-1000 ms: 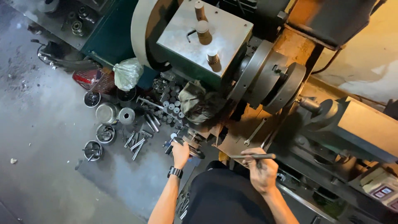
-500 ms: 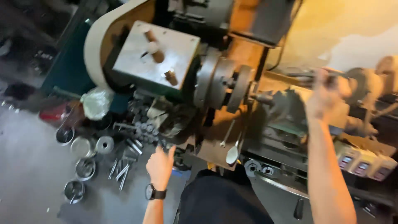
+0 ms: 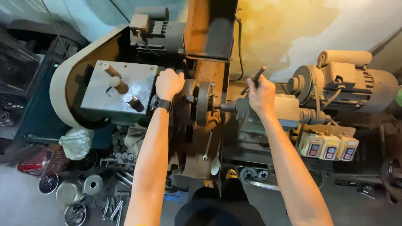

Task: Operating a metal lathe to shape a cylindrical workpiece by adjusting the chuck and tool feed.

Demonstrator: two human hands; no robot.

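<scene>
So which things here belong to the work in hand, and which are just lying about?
In hand:
- left hand on the round grey metal chuck
- right hand gripping a thin dark metal rod

Lying about:
- small spanner
- round metal tins
- knotted clear plastic bag
- three-button switch boxes

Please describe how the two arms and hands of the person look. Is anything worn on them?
Both arms are bare up to the lower edge of the picture; no sleeve shows. Neither the left hand nor the right hand wears a glove, and I see no rings. The left wrist carries a black wristwatch on a dark strap. The right wrist is bare.
</scene>
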